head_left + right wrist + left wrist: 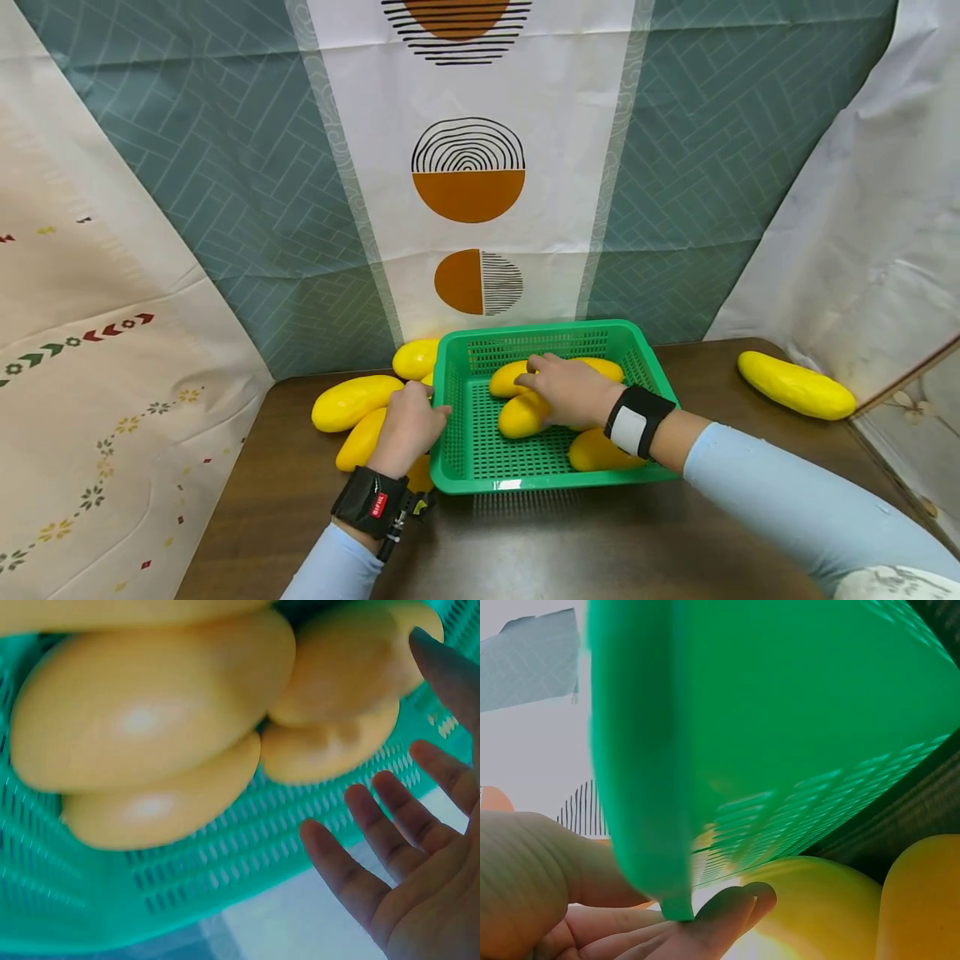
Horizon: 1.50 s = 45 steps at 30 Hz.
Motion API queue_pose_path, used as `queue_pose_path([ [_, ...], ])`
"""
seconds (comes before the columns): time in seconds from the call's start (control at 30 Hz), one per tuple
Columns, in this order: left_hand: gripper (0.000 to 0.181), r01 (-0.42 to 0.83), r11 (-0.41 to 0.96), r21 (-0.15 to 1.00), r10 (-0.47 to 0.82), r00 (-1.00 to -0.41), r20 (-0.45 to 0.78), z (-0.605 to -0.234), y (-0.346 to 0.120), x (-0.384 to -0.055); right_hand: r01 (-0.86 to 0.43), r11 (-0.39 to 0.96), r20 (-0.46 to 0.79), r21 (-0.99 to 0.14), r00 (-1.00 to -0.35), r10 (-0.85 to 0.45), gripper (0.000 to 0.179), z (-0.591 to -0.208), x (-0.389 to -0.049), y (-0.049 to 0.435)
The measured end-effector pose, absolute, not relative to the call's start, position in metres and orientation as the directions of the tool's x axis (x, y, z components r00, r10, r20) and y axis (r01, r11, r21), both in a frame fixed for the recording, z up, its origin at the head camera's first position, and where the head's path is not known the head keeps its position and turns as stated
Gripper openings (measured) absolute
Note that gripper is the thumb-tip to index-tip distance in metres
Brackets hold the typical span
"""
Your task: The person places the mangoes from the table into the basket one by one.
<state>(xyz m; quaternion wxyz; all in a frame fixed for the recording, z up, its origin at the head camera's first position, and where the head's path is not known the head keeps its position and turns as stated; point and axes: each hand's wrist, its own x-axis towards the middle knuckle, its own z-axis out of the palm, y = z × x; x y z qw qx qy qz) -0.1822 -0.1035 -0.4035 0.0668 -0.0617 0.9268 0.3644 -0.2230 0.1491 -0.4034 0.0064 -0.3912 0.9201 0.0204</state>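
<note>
A green plastic basket (480, 486) with slotted walls holds several yellow mangoes (522, 415). My left hand (408, 429) grips its left rim; in the left wrist view the thumb lies on one side of the rim (641, 787) and the fingers on the other. Inside the basket, my right hand (573, 390) hovers over the mangoes with fingers spread. The right wrist view shows its thumb close to one mango (352, 667); whether they touch I cannot tell. No mango is held there. Part of the pile is hidden beneath the right hand.
Outside the basket's left side lie several more yellow mangoes (352, 402), close to my left hand. A long yellow fruit (795, 385) rests at the right of the brown table (255, 508). Patterned cloth (517, 200) hangs behind and at both sides.
</note>
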Motion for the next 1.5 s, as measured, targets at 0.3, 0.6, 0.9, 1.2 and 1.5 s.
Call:
queue_pose_path([
  [0.3,0.052,-0.157,0.732,0.663,-0.065,-0.985,-0.162,-0.404,-0.103,-0.181,-0.651,0.759,0.127,0.033,-0.75,-0.649,0.061,-0.372,-0.235,0.196],
  [0.6,0.052,-0.147,0.737,0.66,-0.058,-0.986,-0.155,-0.405,-0.104,-0.18,-0.448,0.893,0.233,0.043,-0.865,-0.445,0.068,-0.368,-0.241,0.273],
  [0.9,0.053,-0.16,0.735,0.659,-0.058,-0.983,-0.173,-0.407,-0.106,-0.181,-0.247,0.969,0.201,0.009,-0.949,-0.244,0.071,-0.38,-0.235,0.342],
  [1.2,0.053,-0.149,0.737,0.66,-0.05,-0.985,-0.167,-0.405,-0.105,-0.182,-0.12,0.991,0.082,-0.063,-0.99,-0.114,0.089,-0.404,-0.224,0.398],
  [1.5,0.052,-0.146,0.735,0.662,-0.054,-0.986,-0.157,-0.405,-0.104,-0.183,0.026,0.994,0.012,-0.111,-1.0,0.027,0.1,-0.427,-0.214,0.434],
])
